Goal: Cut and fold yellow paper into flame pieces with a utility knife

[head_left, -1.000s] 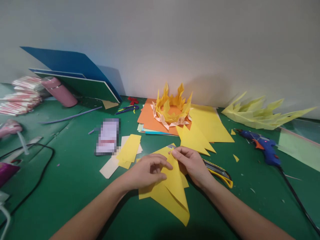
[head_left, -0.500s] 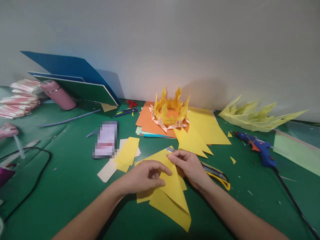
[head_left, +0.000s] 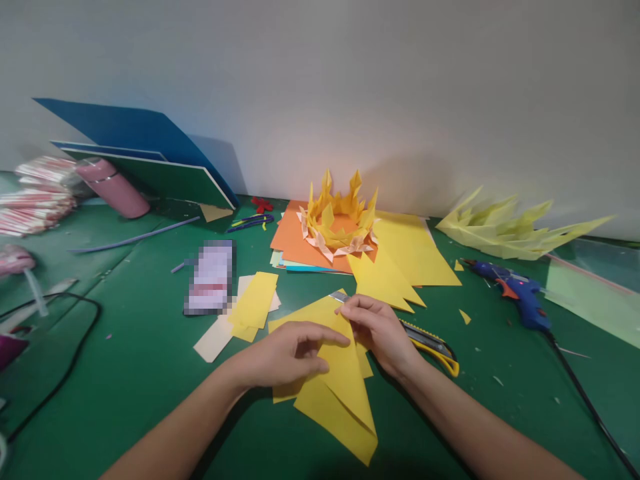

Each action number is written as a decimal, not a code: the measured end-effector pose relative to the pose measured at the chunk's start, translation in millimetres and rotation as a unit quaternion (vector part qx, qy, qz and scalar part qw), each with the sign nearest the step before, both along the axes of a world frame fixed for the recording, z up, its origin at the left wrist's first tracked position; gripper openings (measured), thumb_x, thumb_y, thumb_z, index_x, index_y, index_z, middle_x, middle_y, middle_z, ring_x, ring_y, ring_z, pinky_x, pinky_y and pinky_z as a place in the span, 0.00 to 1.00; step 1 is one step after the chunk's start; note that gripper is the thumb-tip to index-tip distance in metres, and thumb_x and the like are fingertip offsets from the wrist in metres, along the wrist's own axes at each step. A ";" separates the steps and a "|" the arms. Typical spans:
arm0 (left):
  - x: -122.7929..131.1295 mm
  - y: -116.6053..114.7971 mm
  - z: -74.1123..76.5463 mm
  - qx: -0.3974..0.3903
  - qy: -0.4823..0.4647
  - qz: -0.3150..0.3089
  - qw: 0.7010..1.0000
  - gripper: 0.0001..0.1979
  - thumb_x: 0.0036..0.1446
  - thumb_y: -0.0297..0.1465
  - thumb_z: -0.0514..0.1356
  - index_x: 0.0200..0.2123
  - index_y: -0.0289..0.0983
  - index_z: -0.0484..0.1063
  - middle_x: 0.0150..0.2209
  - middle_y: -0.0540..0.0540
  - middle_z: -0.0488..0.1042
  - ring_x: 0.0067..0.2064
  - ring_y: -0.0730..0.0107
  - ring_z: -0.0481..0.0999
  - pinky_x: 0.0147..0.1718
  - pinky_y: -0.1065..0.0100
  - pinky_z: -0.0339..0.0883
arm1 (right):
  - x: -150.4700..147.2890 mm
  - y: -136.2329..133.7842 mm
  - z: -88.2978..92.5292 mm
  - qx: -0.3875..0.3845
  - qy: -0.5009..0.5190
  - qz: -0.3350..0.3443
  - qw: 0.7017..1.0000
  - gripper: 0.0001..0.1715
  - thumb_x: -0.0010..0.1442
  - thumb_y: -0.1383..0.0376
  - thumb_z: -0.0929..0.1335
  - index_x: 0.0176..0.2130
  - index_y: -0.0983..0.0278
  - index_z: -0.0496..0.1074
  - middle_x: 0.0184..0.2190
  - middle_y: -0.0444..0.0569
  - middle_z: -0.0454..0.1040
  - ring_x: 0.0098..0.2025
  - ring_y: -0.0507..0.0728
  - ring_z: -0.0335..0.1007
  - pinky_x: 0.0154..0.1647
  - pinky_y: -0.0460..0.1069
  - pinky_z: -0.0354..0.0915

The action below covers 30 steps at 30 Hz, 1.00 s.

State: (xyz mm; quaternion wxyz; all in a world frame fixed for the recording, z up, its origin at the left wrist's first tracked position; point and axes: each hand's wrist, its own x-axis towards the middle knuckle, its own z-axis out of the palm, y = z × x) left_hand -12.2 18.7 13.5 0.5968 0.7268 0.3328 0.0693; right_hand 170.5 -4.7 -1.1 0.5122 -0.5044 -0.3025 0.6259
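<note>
A folded sheet of yellow paper [head_left: 340, 400] lies in front of me, on top of more yellow paper. My left hand [head_left: 287, 353] rests on it, fingers spread apart, the index finger stretched over the sloping fold. At the sheet's upper point, my right hand [head_left: 377, 330] pinches the paper between thumb and fingers. Passing behind that hand is a yellow-and-black utility knife [head_left: 433, 347] lying on the table; what looks like its metal tip shows past the fingertips.
Behind stands an orange paper crown [head_left: 340, 227] on stacked coloured sheets. A blue glue gun [head_left: 525, 297] and a pale yellow paper crown [head_left: 515, 233] lie right. Left are paper strips [head_left: 255, 303], a blurred-out phone [head_left: 213, 277], a pink bottle [head_left: 115, 187] and a black cable [head_left: 80, 360].
My left index finger has slid slightly right along the fold. The sheet's lower corner has shifted a little left. The right hand keeps its pinch.
</note>
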 end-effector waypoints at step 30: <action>-5.3 3.6 5.8 0.077 -0.061 0.078 0.992 0.33 0.50 0.24 0.59 0.59 0.51 0.59 0.61 0.44 0.57 0.30 0.77 0.62 0.30 0.69 0.64 | 2.9 -1.5 -2.7 0.177 -0.220 0.155 0.947 0.22 0.55 0.47 0.66 0.26 0.62 0.62 0.23 0.40 0.59 0.26 0.51 0.54 0.27 0.46 0.54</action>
